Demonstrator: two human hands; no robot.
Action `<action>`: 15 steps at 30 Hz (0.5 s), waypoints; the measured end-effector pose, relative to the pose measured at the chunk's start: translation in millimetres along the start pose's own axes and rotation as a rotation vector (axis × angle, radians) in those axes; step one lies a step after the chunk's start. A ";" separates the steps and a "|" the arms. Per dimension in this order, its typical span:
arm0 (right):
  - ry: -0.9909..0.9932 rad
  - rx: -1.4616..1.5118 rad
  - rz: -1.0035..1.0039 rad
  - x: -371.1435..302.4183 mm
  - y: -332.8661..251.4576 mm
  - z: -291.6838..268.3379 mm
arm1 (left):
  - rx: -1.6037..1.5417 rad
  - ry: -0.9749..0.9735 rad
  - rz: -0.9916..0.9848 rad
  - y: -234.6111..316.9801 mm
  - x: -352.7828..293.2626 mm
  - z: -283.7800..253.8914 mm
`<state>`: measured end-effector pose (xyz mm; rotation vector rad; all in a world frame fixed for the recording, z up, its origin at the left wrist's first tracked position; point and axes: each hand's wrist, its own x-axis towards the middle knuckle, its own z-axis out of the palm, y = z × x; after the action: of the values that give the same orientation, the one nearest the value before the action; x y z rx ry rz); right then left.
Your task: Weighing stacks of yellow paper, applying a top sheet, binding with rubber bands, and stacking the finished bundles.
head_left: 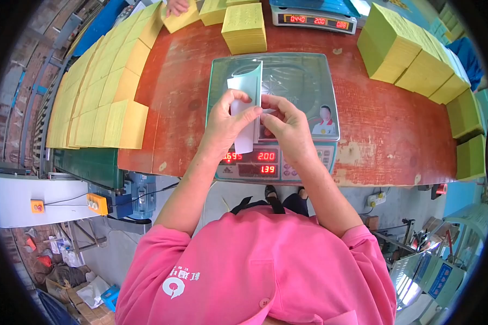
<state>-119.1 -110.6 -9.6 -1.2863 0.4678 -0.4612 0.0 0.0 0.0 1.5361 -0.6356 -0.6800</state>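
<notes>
Above a digital weighing scale (303, 70), I hold some upright sheets of paper (248, 82), pale green on one face with a white piece at the front. My left hand (228, 116) is closed round their left side, its thumb pressed against the white piece. At the right edge, my right hand (288, 123) is closed too, with fingers bent and tips pinching the paper. How many sheets there are I cannot tell. Red lit digits show on the scale's display (249, 162), partly hidden by the paper and my left wrist.
Blocks of yellow paper (106, 103) line the left of the red worn table (168, 119). More yellow stacks (398, 51) stand along the right. A yellow stack (244, 30) sits behind the scale, near a second scale (314, 20). Another person's hand (177, 6) rests on a far-left stack.
</notes>
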 end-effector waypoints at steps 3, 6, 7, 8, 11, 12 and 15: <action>-0.003 -0.002 -0.004 -0.3 0.1 1.1 | -0.023 0.009 -0.005 -0.9 -0.8 -1.6; -0.004 0.006 0.013 -1.1 -3.0 -0.4 | 0.008 0.010 0.014 -1.9 0.2 -1.4; 0.005 0.007 0.016 -1.5 -3.8 -0.7 | 0.002 0.004 0.006 -1.9 0.5 -1.0; 0.015 0.008 0.019 -1.7 -4.1 -0.5 | -0.005 -0.003 -0.001 -1.8 0.9 -1.1; -0.010 0.028 0.023 -0.4 -1.1 -2.1 | -0.053 0.007 -0.008 -2.9 -1.3 -2.2; -0.008 0.027 0.022 -0.7 -1.1 -2.9 | -0.054 0.005 -0.007 -2.1 -1.8 -3.1; 0.010 0.086 0.069 -1.8 -0.8 -9.4 | -0.063 -0.014 -0.045 -3.9 -2.2 -5.7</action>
<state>-126.0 -117.2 -10.7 -1.1820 0.4944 -0.4252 2.7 5.7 -3.5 1.4926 -0.5864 -0.7394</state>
